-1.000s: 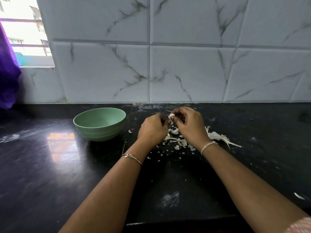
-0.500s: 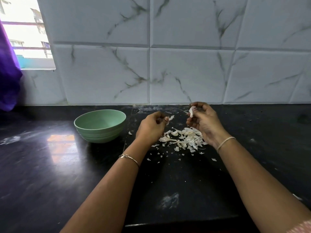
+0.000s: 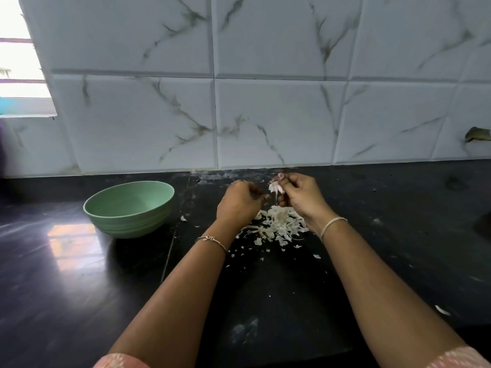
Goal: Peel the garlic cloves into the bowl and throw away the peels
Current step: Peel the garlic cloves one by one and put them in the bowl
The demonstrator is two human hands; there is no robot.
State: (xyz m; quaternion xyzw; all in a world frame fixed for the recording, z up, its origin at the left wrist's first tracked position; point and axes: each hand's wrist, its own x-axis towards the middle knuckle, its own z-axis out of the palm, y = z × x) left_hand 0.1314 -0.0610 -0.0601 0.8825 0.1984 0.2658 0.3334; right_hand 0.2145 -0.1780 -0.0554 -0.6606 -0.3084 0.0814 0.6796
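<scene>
The right hand (image 3: 303, 197) is raised just above the far middle of the black table (image 3: 79, 274), its grip narrow, thumb and fingertips pinching a white garlic piece (image 3: 275, 187) with papery skin hanging from it. The left hand (image 3: 240, 205) is close beside it, to the left, with its fingers curled; whether they hold anything cannot be told. A heap of peels (image 3: 279, 225) lies on the table under both hands. The green bowl (image 3: 127, 221) stands to the left, apart from the heap.

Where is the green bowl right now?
In the head view, the green bowl sits on the black counter, left of the left hand and the peel pile.
</scene>
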